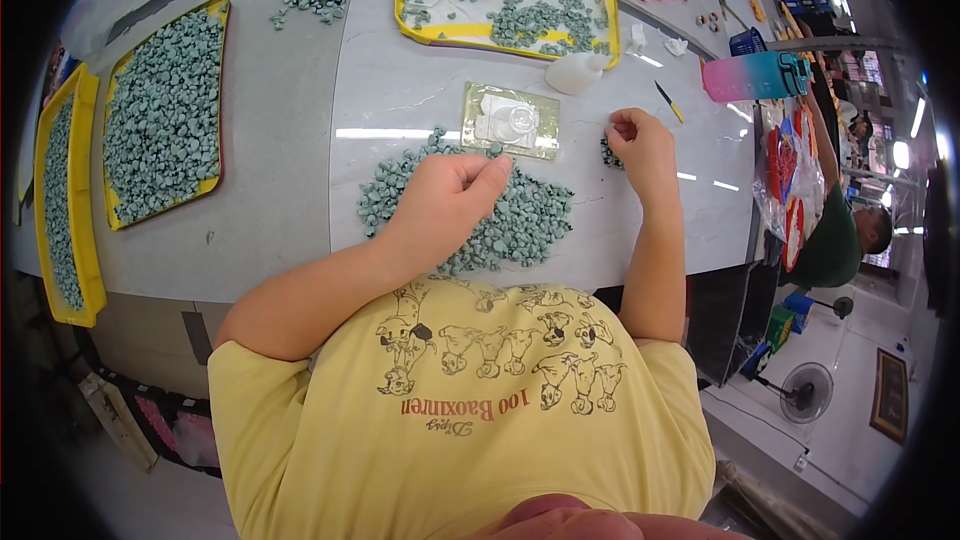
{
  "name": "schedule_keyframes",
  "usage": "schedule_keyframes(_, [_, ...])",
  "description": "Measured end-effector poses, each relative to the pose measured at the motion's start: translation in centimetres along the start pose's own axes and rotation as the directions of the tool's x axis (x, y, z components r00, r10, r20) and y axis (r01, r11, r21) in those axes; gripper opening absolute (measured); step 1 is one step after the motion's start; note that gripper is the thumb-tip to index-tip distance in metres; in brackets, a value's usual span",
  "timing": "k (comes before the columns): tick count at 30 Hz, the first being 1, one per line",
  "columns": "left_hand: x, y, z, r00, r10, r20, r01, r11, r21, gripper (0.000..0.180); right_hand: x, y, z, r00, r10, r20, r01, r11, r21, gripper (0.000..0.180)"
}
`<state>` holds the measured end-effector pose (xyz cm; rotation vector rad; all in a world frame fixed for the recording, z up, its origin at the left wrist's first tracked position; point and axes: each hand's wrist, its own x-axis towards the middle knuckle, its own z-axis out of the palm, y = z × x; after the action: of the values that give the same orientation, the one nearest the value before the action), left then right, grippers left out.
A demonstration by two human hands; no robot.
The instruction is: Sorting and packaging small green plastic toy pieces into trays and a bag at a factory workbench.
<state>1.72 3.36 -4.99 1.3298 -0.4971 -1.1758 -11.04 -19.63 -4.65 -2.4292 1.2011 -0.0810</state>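
Note:
My left hand (452, 198) is closed in a pinch above a loose pile of small grey-green moulded pieces (520, 225). One such piece (495, 149) shows at its fingertips. To the right, my right hand (645, 148) is closed with thumb and fingers together, and whatever it may hold is hidden. Beside its fingertips lies a small heap of tiny dark bits (609, 154). Between and beyond the hands is a flat, pale green pad (546, 145) with a white sheet and a small round clear dish (516, 121) on it.
A white squeeze bottle (577, 73) stands behind the pad, before a yellow-rimmed tray (440, 37) of green pieces. A yellow-handled craft knife (676, 112) and a pink-and-teal water bottle (755, 77) lie right. More full trays (222, 60) stand left. A person in dark green (835, 240) is at right.

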Motion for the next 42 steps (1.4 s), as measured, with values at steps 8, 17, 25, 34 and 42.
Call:
schedule_keyframes(8, [0.0, 0.5, -0.2, 0.999, -0.043, -0.025, 0.044, 0.999, 0.027, 0.045, -0.9, -1.7, 0.6, 0.995, -0.069, -0.075, 0.085, 0.969, 0.231, 0.018])
schedule_keyframes(17, [0.2, 0.0, -0.4, 0.998, -0.064, -0.004, 0.064, 0.996, 0.057, 0.047, -2.4, -3.3, 0.7, 0.924, -0.375, -0.072, 0.379, 0.882, 0.28, 0.015])
schedule_keyframes(25, [0.4, -0.2, -0.2, 0.998, -0.056, 0.019, 0.053, 0.988, 0.144, 0.047, -2.5, -3.4, 1.2, 0.939, -0.321, -0.121, 0.343, 0.897, 0.279, 0.019])
schedule_keyframes(34, [0.8, -0.6, 0.0, 0.983, -0.134, 0.128, 0.173, 0.914, -0.367, 0.009, -2.3, -2.5, 3.6, 0.866, -0.469, -0.171, 0.465, 0.883, -0.065, 0.015])
schedule_keyframes(42, [1.1, -0.5, -0.5, 0.981, -0.158, 0.111, 0.191, 0.876, -0.443, 0.015, -2.9, -2.4, 4.3, 0.726, -0.675, -0.133, 0.635, 0.732, -0.248, 0.015])
